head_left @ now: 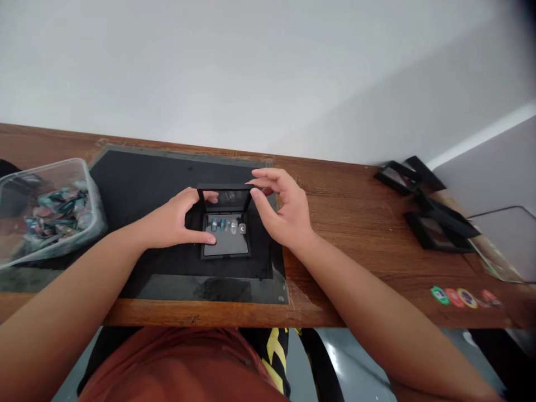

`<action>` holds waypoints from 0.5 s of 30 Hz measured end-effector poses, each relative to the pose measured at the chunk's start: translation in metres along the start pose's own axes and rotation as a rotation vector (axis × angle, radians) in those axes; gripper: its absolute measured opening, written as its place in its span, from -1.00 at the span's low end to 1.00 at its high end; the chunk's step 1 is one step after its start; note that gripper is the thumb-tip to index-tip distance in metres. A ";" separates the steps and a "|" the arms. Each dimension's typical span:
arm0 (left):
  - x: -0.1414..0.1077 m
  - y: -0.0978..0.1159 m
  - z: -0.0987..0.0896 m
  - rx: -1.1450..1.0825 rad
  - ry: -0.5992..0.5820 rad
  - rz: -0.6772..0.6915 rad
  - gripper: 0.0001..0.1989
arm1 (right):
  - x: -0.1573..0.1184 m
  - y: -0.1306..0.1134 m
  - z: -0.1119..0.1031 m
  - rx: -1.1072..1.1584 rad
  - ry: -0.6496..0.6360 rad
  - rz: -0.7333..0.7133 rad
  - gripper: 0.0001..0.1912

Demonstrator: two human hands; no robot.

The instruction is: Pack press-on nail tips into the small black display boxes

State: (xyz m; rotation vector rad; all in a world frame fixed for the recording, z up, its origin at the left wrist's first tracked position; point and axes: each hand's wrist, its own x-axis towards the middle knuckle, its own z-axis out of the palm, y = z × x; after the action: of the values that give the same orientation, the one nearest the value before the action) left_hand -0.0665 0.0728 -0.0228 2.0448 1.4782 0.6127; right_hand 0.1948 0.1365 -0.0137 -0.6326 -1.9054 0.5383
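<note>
A small black display case (pixel 226 249) stands with its lid (pixel 228 199) raised on a black mat. Inside its base lies a row of several small clear and bluish pieces (pixel 228 225), some like polished stones; their exact kind is too small to tell. My left hand (pixel 173 220) grips the case from the left, the thumb over the base's inner surface and the fingers behind the lid. At the lid's upper right corner, my right hand (pixel 282 206) pinches the edge between thumb and fingers.
A clear plastic tub (pixel 92 206) of wrapped bluish and pink pieces (pixel 58 212) stands at the left. The black mat (pixel 167 268) lies on the wooden table (pixel 335 223). Open black cases (pixel 438 223) sit at the right, near several coloured round tokens (pixel 465 297). A wall rises behind.
</note>
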 end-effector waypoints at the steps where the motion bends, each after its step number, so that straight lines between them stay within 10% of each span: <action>1: 0.000 0.000 0.000 -0.002 -0.005 0.001 -0.11 | 0.000 0.000 0.000 0.009 0.004 0.012 -0.75; 15: 0.002 -0.002 0.002 0.021 -0.002 0.021 -0.16 | 0.002 0.010 0.009 0.103 -0.016 0.135 -0.86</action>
State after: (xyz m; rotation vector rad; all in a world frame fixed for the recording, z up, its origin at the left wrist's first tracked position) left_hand -0.0659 0.0752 -0.0249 2.0781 1.4697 0.6058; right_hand 0.1874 0.1444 -0.0222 -0.6939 -1.8459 0.7250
